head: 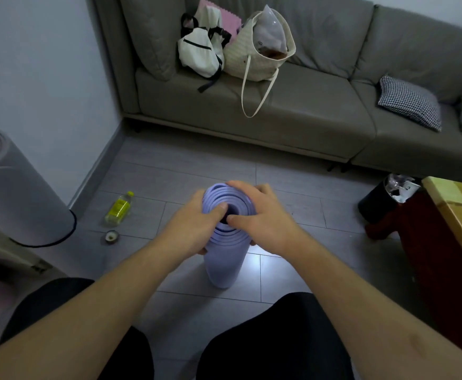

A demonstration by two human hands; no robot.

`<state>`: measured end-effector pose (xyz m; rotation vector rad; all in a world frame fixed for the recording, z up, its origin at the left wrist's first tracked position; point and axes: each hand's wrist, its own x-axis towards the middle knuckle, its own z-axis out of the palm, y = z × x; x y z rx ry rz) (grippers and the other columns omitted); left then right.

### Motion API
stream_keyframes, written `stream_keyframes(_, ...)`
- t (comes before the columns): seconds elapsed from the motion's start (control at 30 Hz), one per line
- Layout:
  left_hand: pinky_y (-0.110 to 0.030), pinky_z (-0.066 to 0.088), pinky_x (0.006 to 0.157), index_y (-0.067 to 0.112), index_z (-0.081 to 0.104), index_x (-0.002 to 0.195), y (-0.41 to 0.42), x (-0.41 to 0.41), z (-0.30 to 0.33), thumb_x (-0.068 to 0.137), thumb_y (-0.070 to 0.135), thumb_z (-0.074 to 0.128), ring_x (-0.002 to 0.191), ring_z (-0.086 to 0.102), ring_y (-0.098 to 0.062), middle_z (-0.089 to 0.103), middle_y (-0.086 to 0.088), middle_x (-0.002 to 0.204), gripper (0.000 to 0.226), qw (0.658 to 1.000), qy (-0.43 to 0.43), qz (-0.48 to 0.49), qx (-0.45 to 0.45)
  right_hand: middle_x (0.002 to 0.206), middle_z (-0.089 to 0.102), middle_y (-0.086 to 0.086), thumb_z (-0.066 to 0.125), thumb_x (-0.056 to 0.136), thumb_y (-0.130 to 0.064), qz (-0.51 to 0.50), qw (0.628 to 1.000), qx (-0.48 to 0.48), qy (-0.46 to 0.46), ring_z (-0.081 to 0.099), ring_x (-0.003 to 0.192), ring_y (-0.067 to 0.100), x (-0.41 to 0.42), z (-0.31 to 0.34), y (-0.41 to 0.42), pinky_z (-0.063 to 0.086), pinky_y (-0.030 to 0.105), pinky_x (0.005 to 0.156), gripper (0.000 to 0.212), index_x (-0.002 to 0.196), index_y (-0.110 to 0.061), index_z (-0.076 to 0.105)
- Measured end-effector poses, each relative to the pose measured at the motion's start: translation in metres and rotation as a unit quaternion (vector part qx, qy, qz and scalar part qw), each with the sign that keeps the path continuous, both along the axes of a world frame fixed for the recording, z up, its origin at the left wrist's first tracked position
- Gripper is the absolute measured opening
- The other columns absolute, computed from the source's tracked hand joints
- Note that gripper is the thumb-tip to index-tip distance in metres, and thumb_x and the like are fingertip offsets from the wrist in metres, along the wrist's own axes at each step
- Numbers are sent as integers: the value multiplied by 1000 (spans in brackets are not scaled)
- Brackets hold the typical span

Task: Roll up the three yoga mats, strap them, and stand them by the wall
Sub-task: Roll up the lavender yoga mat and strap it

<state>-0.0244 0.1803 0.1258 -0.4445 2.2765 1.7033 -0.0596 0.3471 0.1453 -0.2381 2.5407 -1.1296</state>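
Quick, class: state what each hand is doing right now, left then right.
Left hand: grips the top of the upright purple yoga mat, thumb at its core.
Right hand: grips the same mat's top from the other side.

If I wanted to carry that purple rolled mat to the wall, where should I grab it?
Probably around the middle of the purple rolled mat, from the sides. It stands upright on the floor, so its round body is open there. The left hand and right hand hold only its top, thumbs at the hollow core; lifting there might telescope the layers.
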Motion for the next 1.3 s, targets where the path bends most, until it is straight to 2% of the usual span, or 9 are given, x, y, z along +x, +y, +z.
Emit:
stream_keyframes(0.13,-43,66,69,40,52,135,-6,-3,10,107,42,54,98,69,-19,66,6,116,27,997,17,-66,-36,122,44,-7,68,100,-34,-45,996,-77,-19,58,110,16,1,-7,3,62,37,67,29,121,-52,60)
stream_keyframes(0.27,-48,65,67,40,57,120,-4,-1,5,104,41,59,88,71,-21,69,4,104,16,994,30,-86,-54,120,49,-9,60,105,-38,-47,996,-72,18,57,111,9,-4,-13,7,50,30,91,6,108,-42,63)
stream_keyframes(0.47,-44,67,71,33,70,111,-1,12,-14,81,50,85,90,77,-21,75,2,106,38,994,-38,-52,85,105,65,-4,47,111,-31,-29,998,9,54,62,95,12,12,-23,3,47,29,80,19,109,-25,65)
stream_keyframes(0.67,-42,65,72,33,65,115,4,8,-16,88,62,71,88,73,-16,73,5,101,40,997,25,-68,-29,108,64,-1,34,114,-35,9,989,103,105,59,98,15,4,-23,-1,51,36,88,32,113,-26,65)
stream_keyframes(0.8,-44,63,71,35,55,112,8,5,-12,85,75,44,74,73,-18,73,0,96,50,960,38,-155,-230,94,68,-2,35,113,-35,-21,987,89,131,64,88,15,4,-26,-2,56,43,82,35,98,-26,66)
stream_keyframes(0.9,-47,65,60,26,48,113,13,4,-4,89,52,55,55,74,-28,76,-9,90,37,974,-42,-165,-150,88,65,0,35,114,-32,-24,987,98,126,63,83,17,7,-20,-2,55,44,79,36,93,-22,63)
stream_keyframes(1.0,-51,65,60,31,59,119,10,5,-2,93,33,61,65,77,-30,76,-6,101,26,992,-24,-112,-46,96,65,4,35,115,-32,-2,989,105,102,62,90,19,9,-13,0,54,41,83,33,103,-19,63)
stream_keyframes(1.13,-43,64,52,40,54,124,12,18,5,94,38,72,73,76,-27,70,2,104,35,988,19,-133,-81,108,68,1,43,114,-27,-31,997,46,52,64,96,11,21,-5,-2,54,26,81,22,118,-21,64)
stream_keyframes(1.3,-44,63,49,37,57,118,8,22,13,93,39,74,78,71,-24,66,0,98,31,977,53,-137,-153,99,74,1,59,106,-22,-169,981,-94,-32,72,97,23,38,-5,-13,61,46,89,17,98,-27,73)
